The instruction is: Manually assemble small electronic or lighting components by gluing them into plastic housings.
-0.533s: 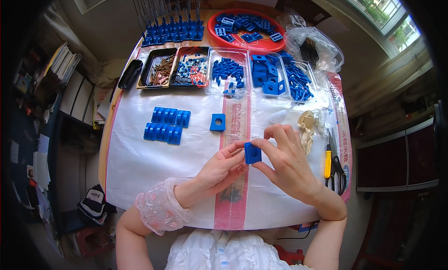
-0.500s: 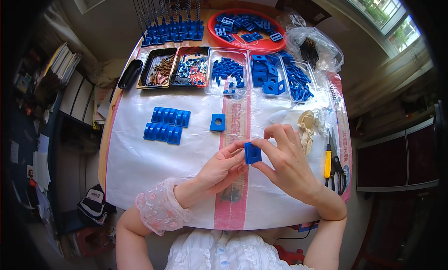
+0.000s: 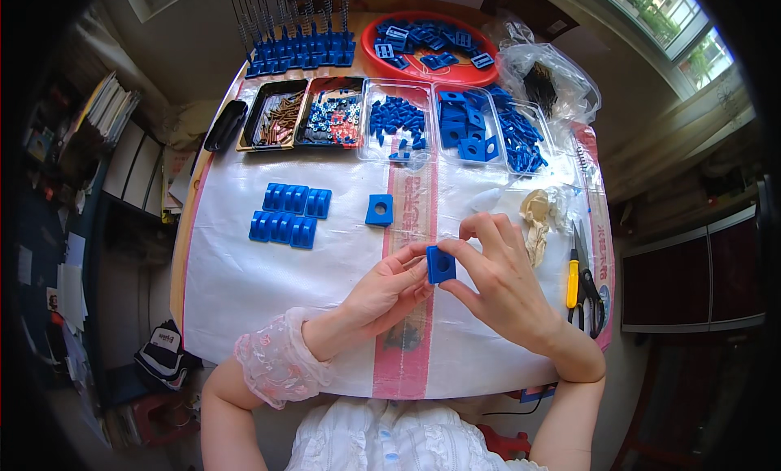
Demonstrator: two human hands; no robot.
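Observation:
A small square blue plastic plate with a round hole [image 3: 442,264] is held upright between both hands above the table. My left hand [image 3: 389,290] pinches its left edge with thumb and fingers. From the other side, my right hand [image 3: 498,280] grips it with the forefinger at the top and the thumb at the lower corner. A similar blue holed piece [image 3: 380,211] lies on the table just beyond my hands. Farther left, two rows of blue ridged blocks [image 3: 285,215] lie side by side.
Along the back stand a tray of brown screws [image 3: 281,119], a tray of nuts [image 3: 330,117], clear boxes of blue parts [image 3: 396,125] and a red basin [image 3: 431,74]. Upright rods and springs rise from blue bases [image 3: 299,52]. At right lie a yellow-handled screwdriver [image 3: 572,284] and black scissors [image 3: 591,300].

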